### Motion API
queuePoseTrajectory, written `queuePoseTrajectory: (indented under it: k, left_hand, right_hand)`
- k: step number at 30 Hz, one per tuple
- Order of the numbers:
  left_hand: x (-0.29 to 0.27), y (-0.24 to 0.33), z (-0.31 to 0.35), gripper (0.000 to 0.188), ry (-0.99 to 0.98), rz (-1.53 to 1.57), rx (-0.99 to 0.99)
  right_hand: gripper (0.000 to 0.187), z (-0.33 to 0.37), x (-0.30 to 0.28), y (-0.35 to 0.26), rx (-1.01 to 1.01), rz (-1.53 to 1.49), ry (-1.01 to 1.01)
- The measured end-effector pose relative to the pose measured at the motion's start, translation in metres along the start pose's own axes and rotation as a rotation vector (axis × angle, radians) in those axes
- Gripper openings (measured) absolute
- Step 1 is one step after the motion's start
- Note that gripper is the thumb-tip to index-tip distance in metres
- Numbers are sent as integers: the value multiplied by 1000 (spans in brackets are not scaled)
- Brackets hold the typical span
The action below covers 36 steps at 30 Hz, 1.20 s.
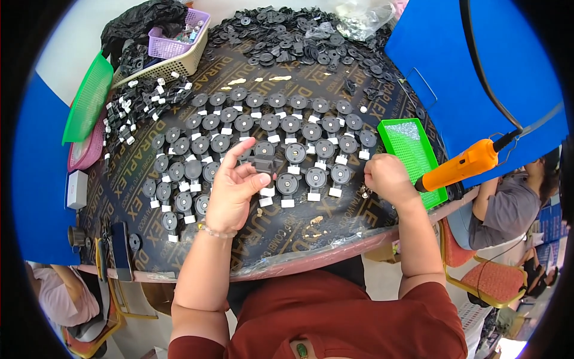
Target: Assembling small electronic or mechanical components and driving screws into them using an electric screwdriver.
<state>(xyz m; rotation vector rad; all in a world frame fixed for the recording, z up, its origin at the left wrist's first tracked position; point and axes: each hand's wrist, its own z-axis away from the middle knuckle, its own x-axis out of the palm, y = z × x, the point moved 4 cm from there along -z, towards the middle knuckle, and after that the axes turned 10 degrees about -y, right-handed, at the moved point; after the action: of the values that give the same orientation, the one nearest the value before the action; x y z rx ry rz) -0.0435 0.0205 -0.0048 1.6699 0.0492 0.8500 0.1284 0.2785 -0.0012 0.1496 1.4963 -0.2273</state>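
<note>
My left hand [230,194] pinches a dark plastic part [264,163] between thumb and fingers, with the index finger stretched upward. Round discs of the rows behind overlap that part, so its full shape cannot be made out. At the right, my right hand [390,179] is closed, knuckles up, and its fingertips are hidden. Just beside it lie a few small shiny metal pieces [364,192]. Rows of black disc-shaped assemblies [287,184] with white connector ends spread over the dark table [257,254]. An orange electric screwdriver [459,166] hangs on a cable right of my right hand.
A green tray [443,196] of small pieces lies at the right. Loose black discs [281,36] are heaped at the back. A cream basket [197,54], a green basket [88,99] and parts with white connectors [128,110] stand left. Blue panels [478,72] flank the table.
</note>
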Motion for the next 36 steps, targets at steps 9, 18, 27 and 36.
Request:
queuePoseTrajectory:
  k: [9,18,27,36]
  left_hand:
    - [11,-12,0,45,-170,526,-161]
    - [6,-9,5,40,-86,494,-124]
    - [14,-5,3,42,-109,485,-21]
    - [13,-5,0,30,-10,492,-67]
  right_hand:
    - [11,-8,-67,-69,-347,-399,445]
    - [13,-47,-83,-145,-598,-432,510]
    - [16,-55,-73,-150,-594,-329,537]
    - [13,-67,-85,-89,-166,-525,595]
